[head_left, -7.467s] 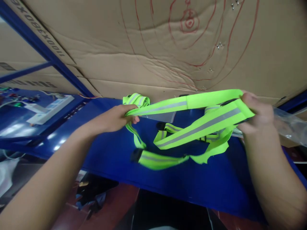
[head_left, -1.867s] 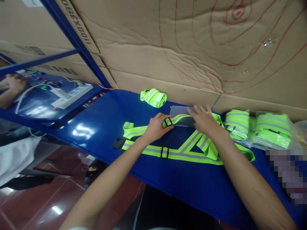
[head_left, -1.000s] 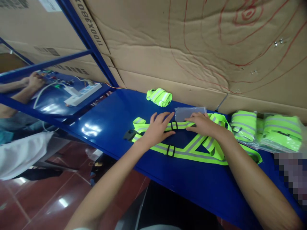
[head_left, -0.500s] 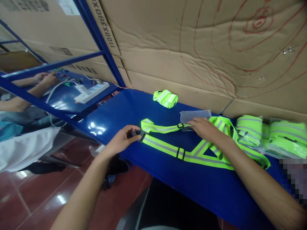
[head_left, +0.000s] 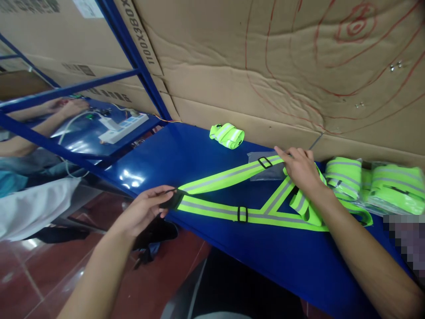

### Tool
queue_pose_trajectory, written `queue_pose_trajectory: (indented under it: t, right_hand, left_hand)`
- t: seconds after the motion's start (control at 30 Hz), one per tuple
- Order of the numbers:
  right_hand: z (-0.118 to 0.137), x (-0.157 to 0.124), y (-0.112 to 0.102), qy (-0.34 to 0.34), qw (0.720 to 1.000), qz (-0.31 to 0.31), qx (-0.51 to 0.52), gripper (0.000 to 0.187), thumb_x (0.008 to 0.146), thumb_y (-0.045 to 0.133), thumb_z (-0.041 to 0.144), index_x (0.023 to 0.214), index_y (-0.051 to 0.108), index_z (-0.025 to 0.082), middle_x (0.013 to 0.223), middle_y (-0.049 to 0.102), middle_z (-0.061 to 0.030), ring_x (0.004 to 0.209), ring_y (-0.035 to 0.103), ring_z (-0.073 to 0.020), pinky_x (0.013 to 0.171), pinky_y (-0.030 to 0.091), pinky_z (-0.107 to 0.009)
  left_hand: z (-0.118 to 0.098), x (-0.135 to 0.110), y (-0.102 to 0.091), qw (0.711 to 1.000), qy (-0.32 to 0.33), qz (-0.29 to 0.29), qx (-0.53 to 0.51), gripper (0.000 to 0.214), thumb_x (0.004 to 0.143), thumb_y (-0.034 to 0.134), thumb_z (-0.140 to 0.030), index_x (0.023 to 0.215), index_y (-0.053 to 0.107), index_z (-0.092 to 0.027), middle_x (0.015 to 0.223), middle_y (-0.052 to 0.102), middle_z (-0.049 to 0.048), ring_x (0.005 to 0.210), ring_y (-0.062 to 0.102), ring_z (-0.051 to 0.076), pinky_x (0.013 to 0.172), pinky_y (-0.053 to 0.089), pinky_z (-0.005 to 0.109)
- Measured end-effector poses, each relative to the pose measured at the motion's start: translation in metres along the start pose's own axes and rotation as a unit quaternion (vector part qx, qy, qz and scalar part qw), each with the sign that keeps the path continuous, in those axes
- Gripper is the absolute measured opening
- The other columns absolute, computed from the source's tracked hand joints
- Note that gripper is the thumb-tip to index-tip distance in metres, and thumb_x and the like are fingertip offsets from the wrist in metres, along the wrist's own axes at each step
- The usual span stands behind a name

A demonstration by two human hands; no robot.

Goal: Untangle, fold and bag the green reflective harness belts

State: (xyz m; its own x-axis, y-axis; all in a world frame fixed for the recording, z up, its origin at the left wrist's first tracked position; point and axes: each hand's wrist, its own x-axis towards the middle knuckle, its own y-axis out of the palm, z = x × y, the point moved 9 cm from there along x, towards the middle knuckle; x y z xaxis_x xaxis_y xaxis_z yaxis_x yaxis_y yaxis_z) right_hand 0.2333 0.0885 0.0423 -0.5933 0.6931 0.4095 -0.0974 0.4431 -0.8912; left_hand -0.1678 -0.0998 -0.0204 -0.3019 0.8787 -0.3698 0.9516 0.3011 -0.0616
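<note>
- Clearly, the left hand (head_left: 146, 207) pinches a black buckle (head_left: 171, 200) between thumb and fingers, at the front edge of the blue table (head_left: 149, 153).
- The right hand (head_left: 300, 168) has its fingers closed on the upper band of the lime-yellow harness (head_left: 209, 209), just past a black slider (head_left: 264, 162); I can't make out its thumb.
- Between the hands the upper band runs nearly straight, while the lower band lies along the table and a slanted strap joins it.
- The harness's loose folds sit beneath the right wrist.
- I see a clear bag (head_left: 265, 176) lying flat behind the upper band, and a folded bundle (head_left: 227, 135) near the cardboard (head_left: 206, 57).
- Over to the right, wrapped bundles (head_left: 343, 177) stand side by side.
</note>
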Motion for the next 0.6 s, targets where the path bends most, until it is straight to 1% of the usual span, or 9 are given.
queue_pose_trajectory:
  t: [0.07,0.13,0.27,0.43,0.47,0.53,0.6]
  right_hand:
    - [-0.007,-0.002,0.001,0.019,1.0,0.01,-0.005,0.057,0.1,0.045,0.01,0.156,0.052,0.02,0.114,0.068,-0.0145,0.101,0.054,-0.0292,0.091,0.033,-0.043]
    - [-0.008,-0.004,0.006,0.03,0.999,0.03,-0.003,0.057,0.1,0.044,0.011,0.156,0.052,0.019,0.114,0.068,-0.0152,0.102,0.054,-0.0298,0.091,0.033,-0.044]
    - [0.004,-0.006,0.018,0.018,0.998,0.062,0.012,0.054,0.102,0.039,0.016,0.153,0.055,0.02,0.115,0.068,-0.0162,0.105,0.055,-0.0317,0.094,0.034,-0.047]
    - [0.014,-0.013,0.027,0.011,0.995,0.091,0.028,0.056,0.102,0.036,0.021,0.156,0.049,0.016,0.127,0.066,-0.021,0.113,0.057,-0.0368,0.1,0.037,-0.055]
    - [0.016,-0.015,0.028,0.01,0.995,0.098,0.032,0.056,0.102,0.036,0.024,0.157,0.048,0.016,0.129,0.065,-0.0217,0.115,0.057,-0.038,0.101,0.037,-0.057]
    - [0.02,-0.018,0.026,0.007,0.993,0.111,0.038,0.058,0.102,0.041,0.032,0.157,0.047,0.016,0.136,0.063,-0.023,0.123,0.056,-0.0407,0.107,0.035,-0.064]
    - [0.027,-0.018,0.023,-0.002,0.992,0.119,0.048,0.062,0.1,0.048,0.038,0.158,0.045,0.015,0.147,0.058,-0.0241,0.136,0.051,-0.0428,0.116,0.027,-0.069]
  left_hand:
    - [0.002,-0.002,-0.002,1.0,-0.009,-0.008,0.006,0.056,0.054,0.098,-0.045,0.096,0.075,-0.016,0.073,0.066,0.0019,0.049,0.052,0.009,0.041,0.044,0.021]
    - [0.003,-0.002,-0.002,1.0,-0.015,-0.012,0.023,0.053,0.058,0.096,-0.044,0.098,0.076,-0.015,0.07,0.066,0.0024,0.049,0.054,0.011,0.041,0.044,0.022]
    - [0.002,0.007,0.003,0.998,0.007,-0.026,0.06,0.053,0.068,0.089,-0.047,0.108,0.075,-0.016,0.068,0.066,0.0018,0.052,0.057,0.013,0.044,0.045,0.023]
    - [-0.003,0.015,0.012,0.993,0.049,-0.037,0.105,0.057,0.076,0.083,-0.052,0.12,0.073,-0.018,0.056,0.058,-0.0036,0.045,0.046,0.011,0.044,0.035,0.021]
    - [-0.005,0.014,0.012,0.992,0.056,-0.037,0.106,0.056,0.077,0.082,-0.054,0.12,0.073,-0.019,0.059,0.059,-0.0029,0.047,0.048,0.011,0.046,0.035,0.022]
    - [-0.008,0.01,0.012,0.992,0.07,-0.041,0.101,0.053,0.078,0.08,-0.056,0.118,0.074,-0.021,0.073,0.067,0.0001,0.06,0.057,0.014,0.053,0.041,0.022]
    - [-0.009,0.006,0.009,0.991,0.08,-0.049,0.095,0.048,0.079,0.08,-0.055,0.114,0.074,-0.023,0.089,0.071,0.0018,0.074,0.062,0.015,0.062,0.046,0.022]
